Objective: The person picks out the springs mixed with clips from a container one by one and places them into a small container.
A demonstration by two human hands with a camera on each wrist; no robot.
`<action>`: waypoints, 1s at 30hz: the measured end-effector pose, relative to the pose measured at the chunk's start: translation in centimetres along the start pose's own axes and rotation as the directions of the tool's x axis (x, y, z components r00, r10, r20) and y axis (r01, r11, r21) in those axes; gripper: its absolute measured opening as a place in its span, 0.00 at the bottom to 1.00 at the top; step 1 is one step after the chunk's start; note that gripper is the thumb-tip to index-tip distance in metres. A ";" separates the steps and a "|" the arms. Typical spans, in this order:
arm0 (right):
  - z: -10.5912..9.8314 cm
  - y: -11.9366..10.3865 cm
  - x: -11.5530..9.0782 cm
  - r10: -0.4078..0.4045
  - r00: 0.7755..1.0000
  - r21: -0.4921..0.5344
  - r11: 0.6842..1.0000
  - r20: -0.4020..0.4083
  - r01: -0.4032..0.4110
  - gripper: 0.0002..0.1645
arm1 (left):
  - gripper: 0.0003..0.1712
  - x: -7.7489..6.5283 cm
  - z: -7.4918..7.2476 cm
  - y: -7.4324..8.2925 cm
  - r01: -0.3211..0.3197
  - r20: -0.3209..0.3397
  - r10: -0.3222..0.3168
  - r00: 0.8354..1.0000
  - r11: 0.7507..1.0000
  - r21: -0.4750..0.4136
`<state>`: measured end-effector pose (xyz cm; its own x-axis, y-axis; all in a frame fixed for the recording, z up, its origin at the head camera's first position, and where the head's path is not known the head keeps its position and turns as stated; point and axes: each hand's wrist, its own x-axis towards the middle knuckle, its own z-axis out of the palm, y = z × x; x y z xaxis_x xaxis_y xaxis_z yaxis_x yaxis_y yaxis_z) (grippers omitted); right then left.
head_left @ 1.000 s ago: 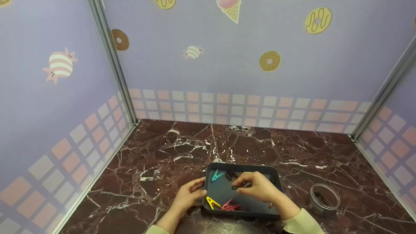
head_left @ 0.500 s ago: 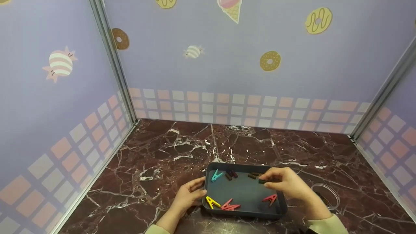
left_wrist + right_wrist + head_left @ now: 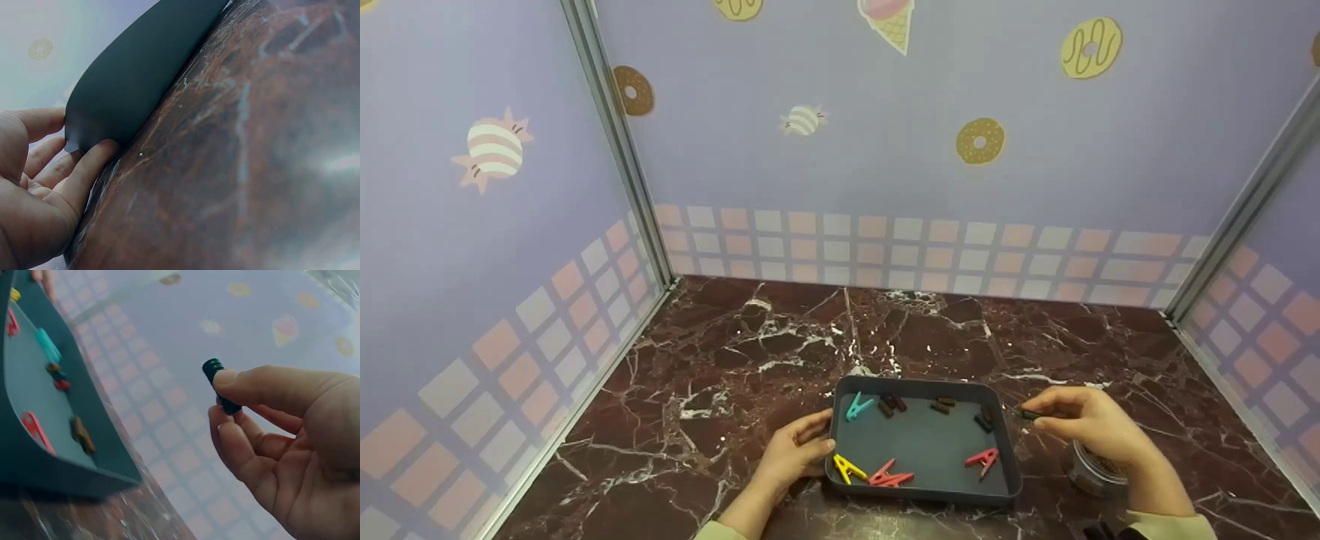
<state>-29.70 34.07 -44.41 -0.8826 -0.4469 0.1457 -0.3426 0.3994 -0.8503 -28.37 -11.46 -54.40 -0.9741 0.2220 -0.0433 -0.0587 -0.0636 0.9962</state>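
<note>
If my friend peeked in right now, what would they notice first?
Probably the bright colours in the dark tray: a turquoise clip in the far left corner, with a yellow clip and red clips toward the near side. Next, perhaps, the right hand, just right of the tray, pinching a small dark ridged piece. Behind everything, an ice-cream picture stands out on the purple wall.

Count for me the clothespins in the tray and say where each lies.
4 visible in the tray: cyan clothespin at far left, yellow clothespin at near left, red clothespin beside it, second red clothespin at near right.
</note>
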 end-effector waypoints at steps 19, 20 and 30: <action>-6.7 4.3 -4.1 0.253 0.967 -0.172 0.954 0.023 -0.246 0.19 | 0.36 -0.1 0.0 0.2 0.023 -0.010 -0.023 1.000 1.000 0.004; -6.7 4.4 -4.2 0.270 0.963 -0.179 0.949 0.028 -0.261 0.19 | 0.36 -0.1 0.0 0.1 0.021 -0.008 -0.021 1.000 1.000 0.005; -6.5 4.0 -4.1 0.372 0.927 -0.132 0.922 0.050 -0.363 0.17 | 0.36 0.1 0.1 0.0 -0.001 -0.015 0.001 1.000 0.999 0.042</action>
<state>-29.49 42.67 -45.10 -0.9294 -0.3058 -0.2064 -0.0381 0.6361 -0.7707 -28.45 -11.33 -54.35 -0.9773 0.2073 -0.0430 -0.0488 -0.0230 0.9985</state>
